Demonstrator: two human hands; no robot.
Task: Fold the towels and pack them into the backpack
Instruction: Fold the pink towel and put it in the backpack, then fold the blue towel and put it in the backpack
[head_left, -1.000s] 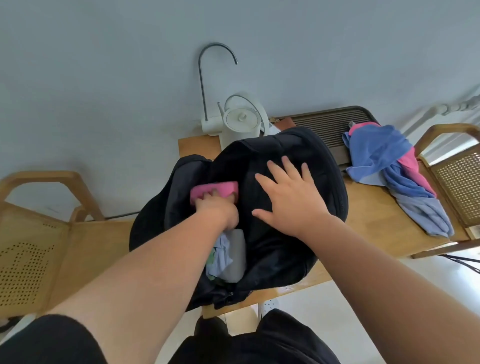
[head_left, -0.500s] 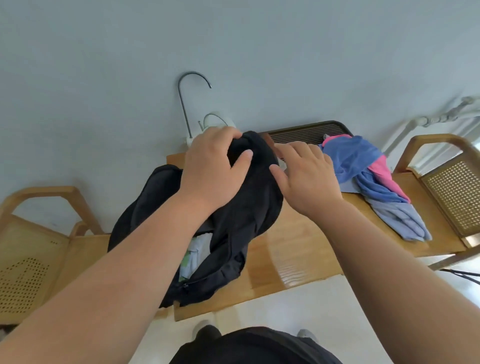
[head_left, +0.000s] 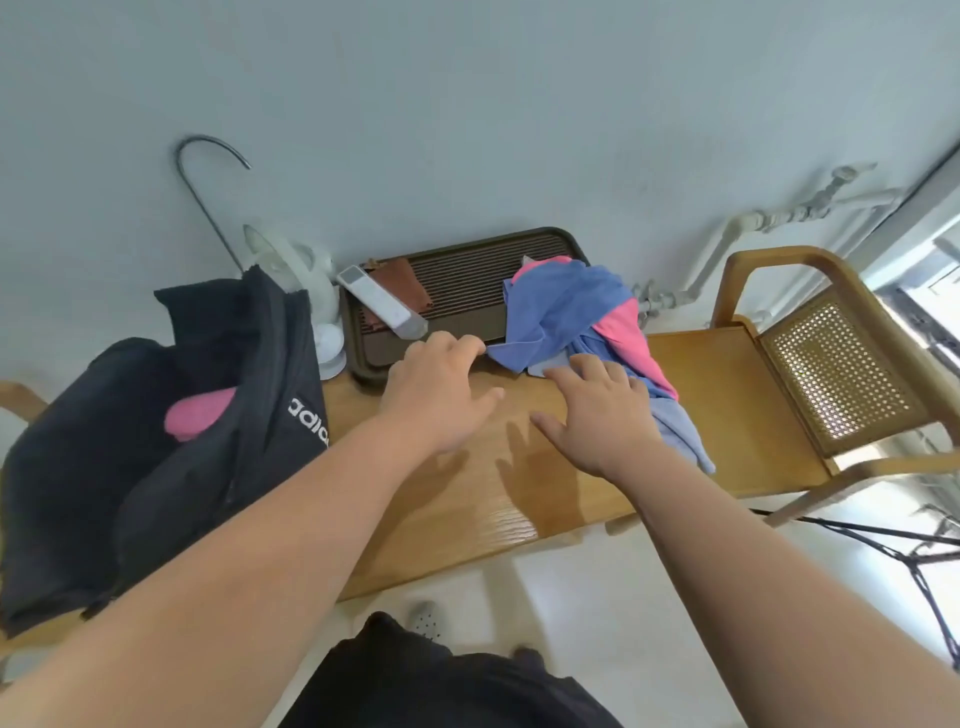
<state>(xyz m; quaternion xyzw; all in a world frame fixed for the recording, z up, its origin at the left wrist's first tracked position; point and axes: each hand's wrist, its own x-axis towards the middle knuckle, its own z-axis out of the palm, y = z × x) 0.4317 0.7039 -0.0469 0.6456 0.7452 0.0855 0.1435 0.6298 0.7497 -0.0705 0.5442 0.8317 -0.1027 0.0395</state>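
The backpack (head_left: 156, 441), black with white lettering on its front panel, lies at the left of the frame on the worktop (head_left: 519, 493) with its main compartment gaping open. A folded pink towel (head_left: 200, 413) sits inside the opening, partly covered by the black fabric. The loose towels (head_left: 566, 312), blue, pink and grey-blue, lie in a crumpled pile at centre right, partly on the worktop and partly over the right end of a dark slatted tray (head_left: 457, 280). The left hand (head_left: 436, 395) is at centre frame, back up, fingers curled with the fingertips at the left corner of the blue towel and the thumb spread out to the right; whether this grip has actually closed on the corner cannot be told. The right hand (head_left: 597, 415) is just beside it to the right, its grip fully open: the fingers are straight and spread, resting flat on the near edge of the pile and holding nothing. A white kettle (head_left: 311, 291) stands behind the backpack against the wall. A white bar-shaped item (head_left: 379, 301) and a brown piece (head_left: 402, 283) lie on the left part of the tray. A wooden chair (head_left: 831, 374) with a perforated seat stands at the right edge of the frame.
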